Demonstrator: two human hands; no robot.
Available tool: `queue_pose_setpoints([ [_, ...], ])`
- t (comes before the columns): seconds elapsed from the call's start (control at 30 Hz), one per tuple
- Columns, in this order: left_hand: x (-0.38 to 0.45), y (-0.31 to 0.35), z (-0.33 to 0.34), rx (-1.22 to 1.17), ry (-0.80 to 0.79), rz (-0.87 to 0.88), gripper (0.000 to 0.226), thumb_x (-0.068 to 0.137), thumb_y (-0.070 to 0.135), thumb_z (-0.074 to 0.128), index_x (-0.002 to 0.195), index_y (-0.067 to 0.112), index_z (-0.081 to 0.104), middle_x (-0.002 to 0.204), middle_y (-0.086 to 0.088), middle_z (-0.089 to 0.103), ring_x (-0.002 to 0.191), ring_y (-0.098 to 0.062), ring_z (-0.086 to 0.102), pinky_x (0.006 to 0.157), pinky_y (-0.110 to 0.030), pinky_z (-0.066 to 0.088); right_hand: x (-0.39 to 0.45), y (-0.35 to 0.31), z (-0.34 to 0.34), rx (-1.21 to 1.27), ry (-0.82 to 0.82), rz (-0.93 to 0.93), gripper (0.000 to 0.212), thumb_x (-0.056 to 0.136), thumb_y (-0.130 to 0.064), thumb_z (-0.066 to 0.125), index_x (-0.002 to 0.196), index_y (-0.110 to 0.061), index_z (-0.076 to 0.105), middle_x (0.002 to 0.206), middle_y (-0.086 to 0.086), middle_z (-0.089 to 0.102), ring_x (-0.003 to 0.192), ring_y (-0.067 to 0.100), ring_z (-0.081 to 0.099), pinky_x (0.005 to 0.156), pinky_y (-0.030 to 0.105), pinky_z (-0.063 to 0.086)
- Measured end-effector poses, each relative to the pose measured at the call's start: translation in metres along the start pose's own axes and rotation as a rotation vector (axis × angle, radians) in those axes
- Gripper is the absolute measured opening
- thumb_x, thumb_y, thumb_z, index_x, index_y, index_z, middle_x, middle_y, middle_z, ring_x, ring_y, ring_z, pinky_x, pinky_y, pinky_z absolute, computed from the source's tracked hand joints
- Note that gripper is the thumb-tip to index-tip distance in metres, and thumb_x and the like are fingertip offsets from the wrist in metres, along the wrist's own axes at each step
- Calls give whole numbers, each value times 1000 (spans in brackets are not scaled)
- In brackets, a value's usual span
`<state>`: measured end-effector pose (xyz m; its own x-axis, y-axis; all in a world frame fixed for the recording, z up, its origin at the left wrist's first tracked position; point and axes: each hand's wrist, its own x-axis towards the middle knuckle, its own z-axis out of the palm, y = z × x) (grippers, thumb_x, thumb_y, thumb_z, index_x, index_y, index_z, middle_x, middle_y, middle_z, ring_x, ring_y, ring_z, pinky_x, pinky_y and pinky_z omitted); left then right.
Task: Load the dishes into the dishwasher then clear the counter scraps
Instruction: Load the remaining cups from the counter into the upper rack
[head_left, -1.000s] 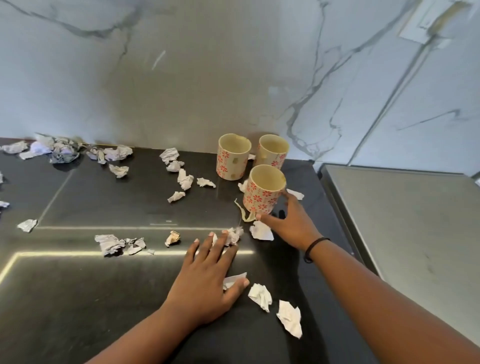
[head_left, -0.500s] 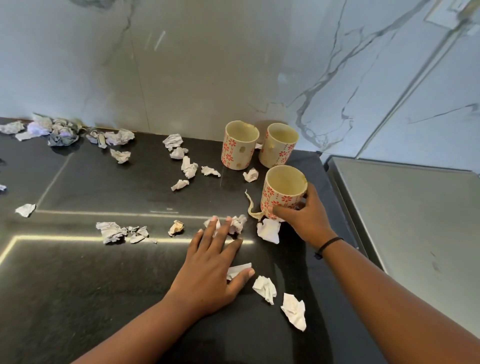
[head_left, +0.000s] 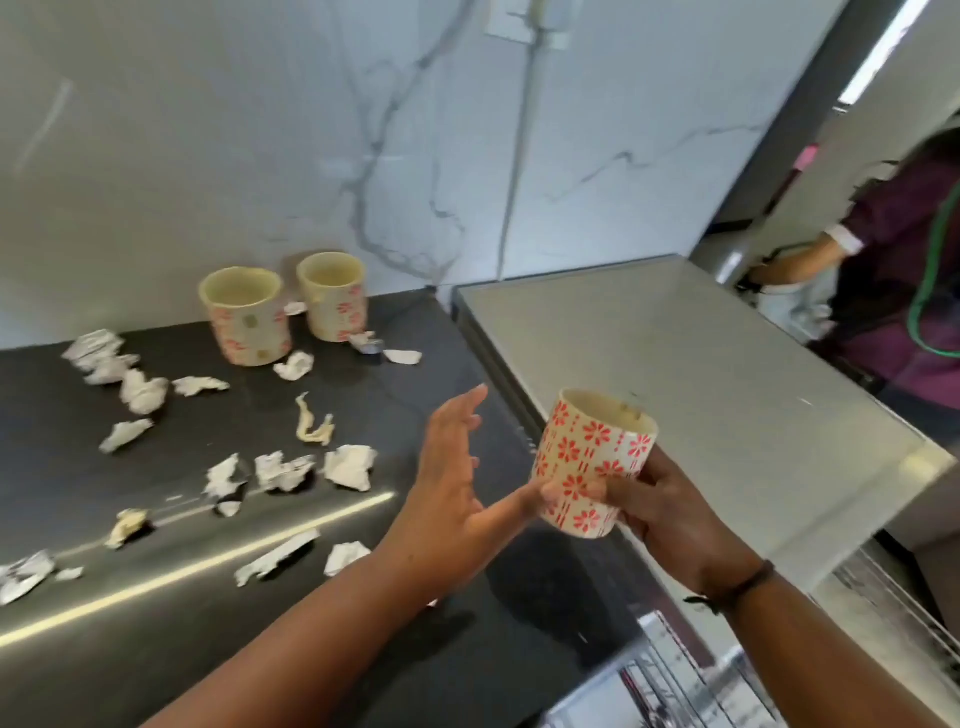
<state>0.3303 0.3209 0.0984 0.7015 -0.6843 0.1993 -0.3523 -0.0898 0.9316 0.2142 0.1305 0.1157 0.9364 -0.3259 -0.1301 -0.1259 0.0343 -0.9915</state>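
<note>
dishwasher rack (head_left: 670, 680) blurred (cut off below)

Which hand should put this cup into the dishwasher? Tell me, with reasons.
The right hand. It already grips the cup, lifted off the counter, nearest what looks like the dishwasher rack at lower right. The left hand is open, only its thumb near the cup.

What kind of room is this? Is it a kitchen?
Probably a kitchen. A glossy black countertop runs along a white marble-veined wall, cream mugs with red flower prints stand on it, and what looks like a wire dish rack shows at the lower right.
</note>
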Motion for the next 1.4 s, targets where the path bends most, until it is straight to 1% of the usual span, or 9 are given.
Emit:
queue_pose_setpoints([
  [0.2,33,46,114,-282,-514,-151,97,52,64,84,129,65,24,115,22,61,103,-1,64,83,-28,57,-88,7,-66,-34,80,7,67,71,-30,75,131,-16,49,120,11,64,111,29,63,89,44,54],
  [0.47,17,95,285,-538,-443,-474,96,55,43,81,137,28,31,104,-8,63,75,-8,71,54,-24,54,-200,53,-166,275,557,-35,60,73,-40,76,127,-27,56,122,9,65,110,32,64,85,49,54],
  [0.63,3,110,362,-493,-520,-679,82,61,52,73,127,12,44,105,-17,67,92,-29,69,77,-45,59,-242,85,-213,463,643,-56,62,76,-20,70,131,-18,43,125,15,61,110,38,62,79,48,55],
  [0.7,4,109,375,-276,-623,-539,79,63,65,66,121,14,48,99,-9,70,89,-25,69,77,-42,60,-250,95,-230,507,674,-4,58,73,-15,68,125,-16,44,123,17,61,108,38,63,75,45,55],
  [0.8,15,87,374,507,-600,118,76,78,78,39,130,22,49,108,7,65,87,-15,64,74,-28,56,-259,114,-250,430,685,135,59,69,-18,73,120,-17,44,120,15,62,101,33,67,80,49,56],
  [0.9,36,55,369,1008,-437,560,71,87,68,34,138,20,46,140,-11,50,130,-33,44,110,-50,28,-263,140,-261,233,644,290,60,68,-17,81,116,-25,46,120,11,59,95,27,67,70,34,59],
  [1.03,63,10,363,1209,-690,418,84,92,61,31,151,19,-11,161,-8,-9,146,-30,-15,117,-48,-8,-252,185,-261,-447,417,506,84,57,-42,82,128,-37,36,121,-1,41,103,21,54,75,29,57],
  [1.17,71,-4,363,1068,-679,379,84,92,58,35,150,23,-15,159,0,-15,145,-19,-16,119,-44,-8,-228,226,-247,-887,138,561,95,57,-52,76,135,-43,22,130,5,35,107,30,56,83,40,55],
  [1.4,72,-6,361,1023,-658,377,84,91,60,38,151,27,-12,153,9,-21,142,-11,-21,119,-41,-10,-190,273,-221,-1245,-278,573,87,71,-26,75,141,-29,24,135,16,30,115,42,46,81,50,53],
])
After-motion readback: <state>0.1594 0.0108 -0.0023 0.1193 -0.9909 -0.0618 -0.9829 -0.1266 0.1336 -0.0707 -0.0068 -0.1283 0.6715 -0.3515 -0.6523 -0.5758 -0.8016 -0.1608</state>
